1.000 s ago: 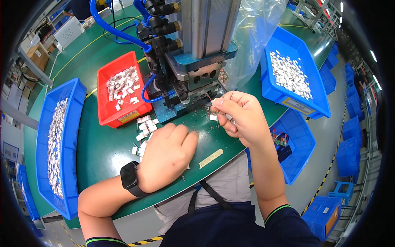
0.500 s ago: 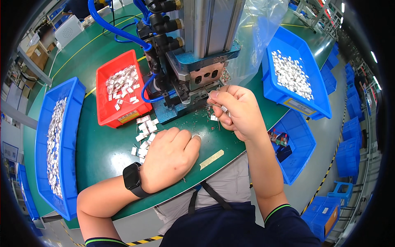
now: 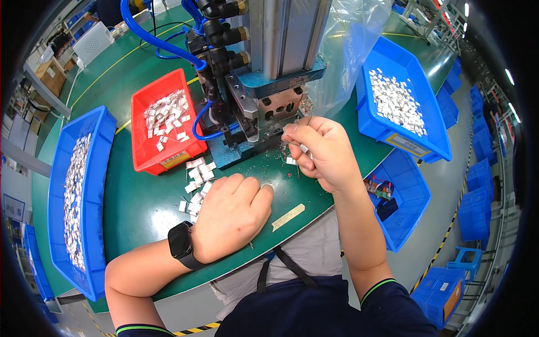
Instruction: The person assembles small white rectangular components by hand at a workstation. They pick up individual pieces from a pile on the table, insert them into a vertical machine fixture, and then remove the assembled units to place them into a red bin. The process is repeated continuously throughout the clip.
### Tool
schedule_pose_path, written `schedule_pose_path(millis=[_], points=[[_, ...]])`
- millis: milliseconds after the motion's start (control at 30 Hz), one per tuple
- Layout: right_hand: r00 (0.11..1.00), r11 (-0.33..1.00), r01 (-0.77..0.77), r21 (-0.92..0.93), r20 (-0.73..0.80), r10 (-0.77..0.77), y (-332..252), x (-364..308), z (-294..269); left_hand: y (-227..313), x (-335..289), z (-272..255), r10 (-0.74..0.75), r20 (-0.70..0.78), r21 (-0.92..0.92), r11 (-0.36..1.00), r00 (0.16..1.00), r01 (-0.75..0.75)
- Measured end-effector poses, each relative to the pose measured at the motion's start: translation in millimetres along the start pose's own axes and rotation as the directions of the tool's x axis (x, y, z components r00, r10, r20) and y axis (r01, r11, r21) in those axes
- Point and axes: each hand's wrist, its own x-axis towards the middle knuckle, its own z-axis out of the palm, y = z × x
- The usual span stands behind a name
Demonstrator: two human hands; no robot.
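My right hand (image 3: 325, 149) is closed in a pinch at the front of a bench press (image 3: 275, 106). Between its fingers are small white blocks with wire leads (image 3: 304, 148), partly hidden, close to the press's metal tooling. Just below those fingertips another white block (image 3: 291, 160) lies on the green table. My left hand (image 3: 233, 210), with a black watch on its wrist, rests on the table with curled fingers. A thin lead shows beneath it; whatever it holds is hidden. Beside its knuckles is a loose pile of white blocks with leads (image 3: 196, 182).
A red bin (image 3: 143, 160) of white parts stands left of the press. Blue bins with white parts flank the table, at left (image 3: 95, 224) and right (image 3: 376, 121). A lower blue bin (image 3: 412, 210) holds dark and coloured bits. Blue air hoses (image 3: 160, 39) loop beside the press.
The press's metal tool block appears slightly lower than before. Both hands have stayed nearly in place, the right still pinching the white blocks.
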Motion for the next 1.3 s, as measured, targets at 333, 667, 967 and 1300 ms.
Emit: schedule_pose_path(millis=[333, 667, 967, 1300], points=[[0.981, 0.989, -0.014, -0.149, 0.188, 0.042, 6, -24, -1, -1, 14, -18, -0.600, 0.262, -0.816, 0.281, 0.755, 0.506], [0.958, 0.984, -0.078, -0.157, 0.260, 0.117, 6, -35, -5, -3, 17, -18, -0.574, 0.370, -0.864, 0.076, 0.730, 0.498], [0.948, 0.854, 0.137, -0.502, -0.183, -0.259, -146, -35, -127, 7, 9, -2, 0.061, -0.101, -0.266, 0.960, 0.993, -0.086], [0.718, -0.250, 0.210, -0.945, 0.323, -0.617, -123, -36, -116, 8, 2, 3, 0.132, -0.045, 0.005, 0.991, 0.990, -0.132]])
